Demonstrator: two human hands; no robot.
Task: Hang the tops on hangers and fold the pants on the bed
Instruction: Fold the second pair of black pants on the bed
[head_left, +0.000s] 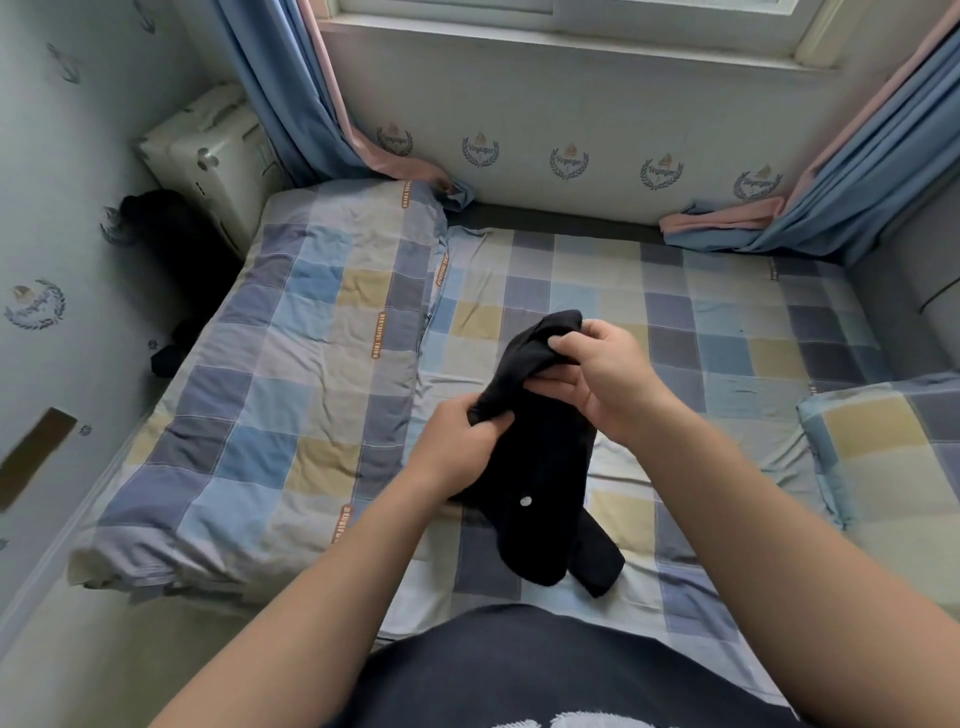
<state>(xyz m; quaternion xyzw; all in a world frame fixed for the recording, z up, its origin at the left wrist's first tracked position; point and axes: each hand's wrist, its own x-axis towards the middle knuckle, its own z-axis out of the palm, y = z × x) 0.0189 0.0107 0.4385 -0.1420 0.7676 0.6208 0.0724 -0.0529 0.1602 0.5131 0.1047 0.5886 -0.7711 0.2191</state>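
A black garment (540, 467) with a small white round mark hangs bunched over the middle of the bed (675, 322), which has a checked sheet. Its lower end touches the sheet near me. My left hand (457, 447) grips a fold of the cloth at its left side. Higher up, my right hand (597, 374) holds the upper bunched part, fingers curled round the fabric. I cannot tell whether the garment is a top or pants. No hanger is in view.
A folded checked quilt (291, 374) lies along the bed's left side. One checked pillow (893, 457) sits at the right edge. Blue and pink curtains (291, 98) hang at both far corners. A white box (208, 150) and dark items (166, 228) sit in the left corner.
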